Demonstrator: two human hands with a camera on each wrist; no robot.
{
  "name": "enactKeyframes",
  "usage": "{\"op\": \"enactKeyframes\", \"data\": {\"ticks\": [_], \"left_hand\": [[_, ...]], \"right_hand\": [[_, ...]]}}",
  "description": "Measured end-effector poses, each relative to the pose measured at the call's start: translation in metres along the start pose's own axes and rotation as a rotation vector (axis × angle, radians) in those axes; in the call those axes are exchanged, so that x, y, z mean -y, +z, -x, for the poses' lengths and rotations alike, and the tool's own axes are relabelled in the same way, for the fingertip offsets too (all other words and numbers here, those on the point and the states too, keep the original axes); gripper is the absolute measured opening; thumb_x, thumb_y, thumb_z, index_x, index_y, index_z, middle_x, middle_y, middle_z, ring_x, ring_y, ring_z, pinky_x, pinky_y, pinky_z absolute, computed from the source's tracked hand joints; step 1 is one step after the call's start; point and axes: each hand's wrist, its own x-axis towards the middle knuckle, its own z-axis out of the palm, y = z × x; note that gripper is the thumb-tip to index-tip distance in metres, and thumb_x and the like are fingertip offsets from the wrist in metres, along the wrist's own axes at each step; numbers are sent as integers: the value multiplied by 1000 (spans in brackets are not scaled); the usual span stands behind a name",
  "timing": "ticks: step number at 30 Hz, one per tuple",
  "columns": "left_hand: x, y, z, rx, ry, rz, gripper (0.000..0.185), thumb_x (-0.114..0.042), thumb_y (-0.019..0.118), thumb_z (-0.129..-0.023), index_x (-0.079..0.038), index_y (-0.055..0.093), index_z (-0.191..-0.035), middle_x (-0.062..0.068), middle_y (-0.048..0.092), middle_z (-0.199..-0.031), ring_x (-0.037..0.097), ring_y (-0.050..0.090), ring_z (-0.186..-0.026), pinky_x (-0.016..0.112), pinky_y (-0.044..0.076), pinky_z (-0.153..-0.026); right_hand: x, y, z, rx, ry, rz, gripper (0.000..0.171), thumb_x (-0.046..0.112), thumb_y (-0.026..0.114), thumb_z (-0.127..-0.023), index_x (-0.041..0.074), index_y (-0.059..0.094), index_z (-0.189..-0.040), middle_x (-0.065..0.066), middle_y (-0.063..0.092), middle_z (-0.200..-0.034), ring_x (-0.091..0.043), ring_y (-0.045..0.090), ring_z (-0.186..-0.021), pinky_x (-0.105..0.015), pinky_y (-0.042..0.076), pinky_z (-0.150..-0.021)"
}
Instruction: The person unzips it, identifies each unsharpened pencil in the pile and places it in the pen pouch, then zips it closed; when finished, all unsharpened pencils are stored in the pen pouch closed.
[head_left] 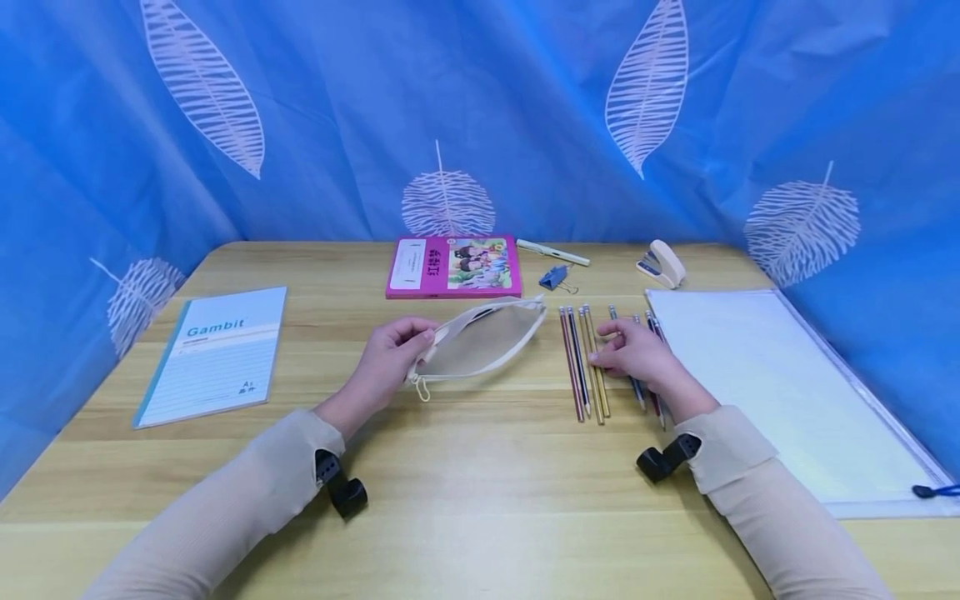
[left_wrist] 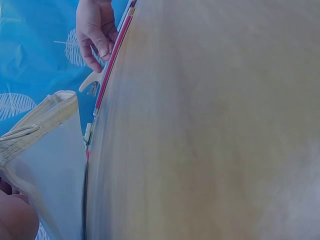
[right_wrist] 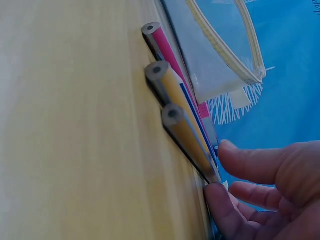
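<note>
backdrop: blue curtain (head_left: 480, 100) with white leaf print, hung behind and to both sides
table (head_left: 480, 483): light wood, holds everything
plastic folder (head_left: 780, 392): clear, large, flat at right edge of table
notebook (head_left: 213, 354): pale blue "Gambit" cover, far left, well apart from hands
book (head_left: 453, 267): pink cover, back centre, just behind pouch
pouch (head_left: 480, 340): cream canvas pencil case, zip mouth gaping, lies centre of table, cord pull at its near-left corner
pencils (head_left: 585, 362): loose row, pink, blue-striped and yellow barrels, parallel, pointing away, just right of pouch; more lie under the right hand
stapler (head_left: 662, 262): cream, back right
pen (head_left: 552, 252): white, back, beside book
binder clip (head_left: 555, 277): blue, in front of pen
left hand (head_left: 386, 358): fingers curled round pouch's left end, gripping it
right hand (head_left: 637, 350): fingers relaxed, lying on the pencils, tips touching the yellow ones, nothing pinched
</note>
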Motion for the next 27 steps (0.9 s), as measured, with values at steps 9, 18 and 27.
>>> {"op": "enactKeyframes", "data": {"ticks": [9,18,27], "left_hand": [[0,1,2,-9,0,-14,22,-8,53,-93,6,61,-109,0,55,-81,10,49,-65,20,43,-56],[-1,2,1,-2,0,-16,22,-9,53,-93,5,61,-109,1,55,-81,10,49,-65,20,43,-56],[-2,2,2,0,11,-8,23,-8,53,-93,6,61,-109,0,55,-80,10,48,-64,19,43,-56]], "right_hand": [[-2,1,-5,5,46,11,59,6,69,-82,-5,38,-131,-12,42,-93,-15,55,-73,-25,54,-67],[0,-5,-4,38,68,43,60,2,64,-84,-7,34,-135,-13,41,-93,-13,57,-69,-25,55,-67],[9,-3,-5,54,72,227,68,3,63,-77,-9,31,-137,-29,50,-113,-14,62,-66,-26,55,-64]]}}
